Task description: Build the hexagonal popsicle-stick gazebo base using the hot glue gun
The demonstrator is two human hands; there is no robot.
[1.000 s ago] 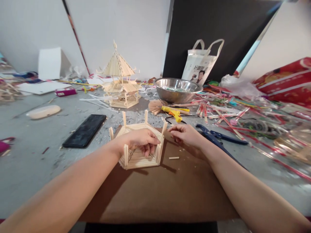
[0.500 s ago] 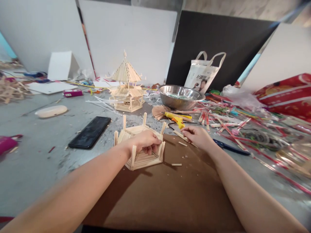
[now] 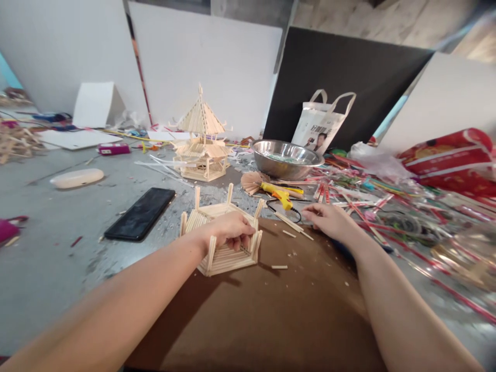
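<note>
the left hand (image 3: pixel 232 231) obscures part of the hexagonal stick frame (image 3: pixel 228 262) at the brown board (image 3: pixel 271 320)'s far left; its fingers curl inside, grasp undetermined. the right hand (image 3: pixel 329 219) is loosely curled near loose sticks (image 3: pixel 287 222), contents undetermined, its wrist partly masking a dark blue tool (image 3: pixel 343 252). the white bag (image 3: pixel 310 121) is printed, illegibly.

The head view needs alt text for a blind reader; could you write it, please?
A person's left hand reaches into a hexagonal stick frame, and the right hand is near loose sticks and a yellow glue gun. Behind stand a stick pagoda and a metal bowl.
</note>
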